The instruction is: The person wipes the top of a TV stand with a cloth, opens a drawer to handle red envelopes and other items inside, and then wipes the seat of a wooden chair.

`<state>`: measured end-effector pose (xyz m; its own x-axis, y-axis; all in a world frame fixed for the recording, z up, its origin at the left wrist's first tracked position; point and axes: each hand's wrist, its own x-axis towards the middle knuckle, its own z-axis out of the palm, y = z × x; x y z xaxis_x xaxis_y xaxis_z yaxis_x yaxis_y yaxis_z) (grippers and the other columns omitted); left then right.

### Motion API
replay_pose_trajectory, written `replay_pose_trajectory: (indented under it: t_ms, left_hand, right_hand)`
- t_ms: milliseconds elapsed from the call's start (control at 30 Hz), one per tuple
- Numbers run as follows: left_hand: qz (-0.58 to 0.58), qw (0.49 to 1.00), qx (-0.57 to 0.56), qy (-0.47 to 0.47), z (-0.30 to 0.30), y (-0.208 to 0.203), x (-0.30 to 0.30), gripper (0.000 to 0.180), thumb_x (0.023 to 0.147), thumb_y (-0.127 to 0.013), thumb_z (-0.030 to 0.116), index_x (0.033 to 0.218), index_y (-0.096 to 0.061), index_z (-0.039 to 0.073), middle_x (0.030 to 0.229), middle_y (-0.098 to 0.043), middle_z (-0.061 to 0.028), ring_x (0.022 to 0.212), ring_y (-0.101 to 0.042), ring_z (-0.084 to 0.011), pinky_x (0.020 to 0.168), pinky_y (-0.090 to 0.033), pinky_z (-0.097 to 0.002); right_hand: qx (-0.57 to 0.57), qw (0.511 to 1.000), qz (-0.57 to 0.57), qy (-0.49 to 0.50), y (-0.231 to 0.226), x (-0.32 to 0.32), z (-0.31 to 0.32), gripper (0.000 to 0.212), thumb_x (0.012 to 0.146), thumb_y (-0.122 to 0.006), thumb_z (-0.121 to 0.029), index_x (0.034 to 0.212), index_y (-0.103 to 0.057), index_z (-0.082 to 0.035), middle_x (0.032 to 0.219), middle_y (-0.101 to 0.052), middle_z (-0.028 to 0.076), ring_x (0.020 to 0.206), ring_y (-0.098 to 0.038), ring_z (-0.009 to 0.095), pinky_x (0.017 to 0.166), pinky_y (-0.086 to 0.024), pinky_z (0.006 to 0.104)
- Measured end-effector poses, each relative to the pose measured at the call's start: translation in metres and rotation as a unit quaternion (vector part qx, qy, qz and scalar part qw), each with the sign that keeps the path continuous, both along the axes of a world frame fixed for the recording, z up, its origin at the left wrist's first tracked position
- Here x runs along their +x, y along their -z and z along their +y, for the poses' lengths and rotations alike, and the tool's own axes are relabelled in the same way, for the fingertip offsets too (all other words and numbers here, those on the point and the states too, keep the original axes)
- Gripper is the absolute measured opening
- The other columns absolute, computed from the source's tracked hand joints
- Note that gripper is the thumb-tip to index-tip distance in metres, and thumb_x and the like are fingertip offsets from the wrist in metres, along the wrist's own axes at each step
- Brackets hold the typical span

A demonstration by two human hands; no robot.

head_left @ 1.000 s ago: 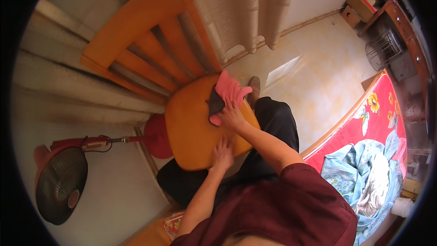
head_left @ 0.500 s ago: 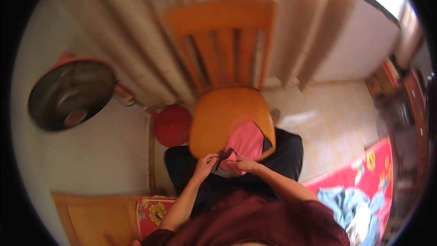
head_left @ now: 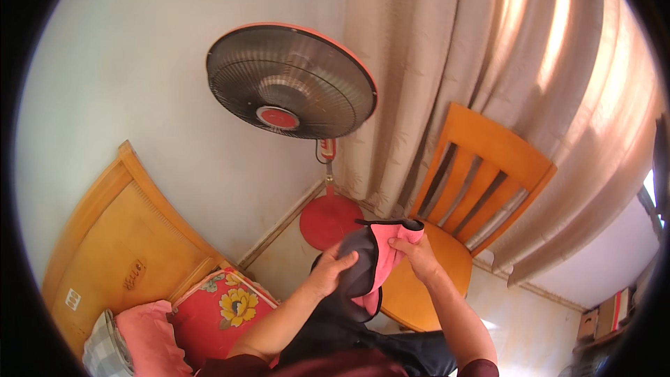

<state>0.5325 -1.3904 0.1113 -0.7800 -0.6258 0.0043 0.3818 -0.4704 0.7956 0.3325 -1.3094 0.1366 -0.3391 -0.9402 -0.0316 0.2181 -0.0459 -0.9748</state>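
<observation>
I hold up a soft pink cloth piece (head_left: 384, 255) with a dark grey inner side and black edging; its exact kind cannot be told. My left hand (head_left: 333, 274) grips the dark grey side, thumb on top. At the pink upper right part, my right hand (head_left: 417, 255) pinches the fabric, near where the edge curls over. The piece hangs over my dark-trousered lap, in front of the seat of an orange wooden chair (head_left: 450, 272). Fingertips behind the fabric are hidden.
A standing fan (head_left: 293, 77) with a red round base (head_left: 328, 222) stands in the corner ahead. Beige curtains (head_left: 419, 63) hang behind the chair. On the left are a wooden headboard (head_left: 132, 237), a red floral mattress (head_left: 202, 321) and a pink pillow (head_left: 148, 331).
My view has swung left toward the fan and headboard. The cloth piece, lying folded at the chair's edge before, is now raised and spread, showing its dark grey side.
</observation>
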Motion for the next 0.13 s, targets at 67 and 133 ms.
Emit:
replay_pose_trajectory:
  t_ms: [67, 133]
  left_hand:
    - [0.021, 0.999, -0.016, -0.044, -0.019, -0.033, 0.012, 0.046, 0.088, -0.067, 0.020, 0.127, -0.049, 0.001, 0.118, -0.059, -0.0060, 0.107, -0.057, -0.0148, 0.095, -0.044, -0.0307]
    - [0.090, 0.978, -0.114, -0.148, -0.040, -0.068, 0.030, 0.050, 0.088, -0.067, 0.020, 0.130, -0.047, 0.002, 0.119, -0.059, -0.0068, 0.108, -0.057, -0.0181, 0.096, -0.044, -0.0331]
  right_hand:
    - [0.061, 0.985, 0.155, -0.049, -0.034, -0.005, -0.016, 0.026, 0.084, -0.067, -0.011, 0.108, -0.060, -0.004, 0.097, -0.065, 0.003, 0.086, -0.061, 0.013, 0.075, -0.047, 0.0261]
    - [-0.011, 0.984, 0.177, -0.013, -0.046, -0.014, -0.043, 0.039, 0.084, -0.068, -0.016, 0.117, -0.055, -0.001, 0.101, -0.065, 0.006, 0.091, -0.062, 0.016, 0.082, -0.048, 0.0286]
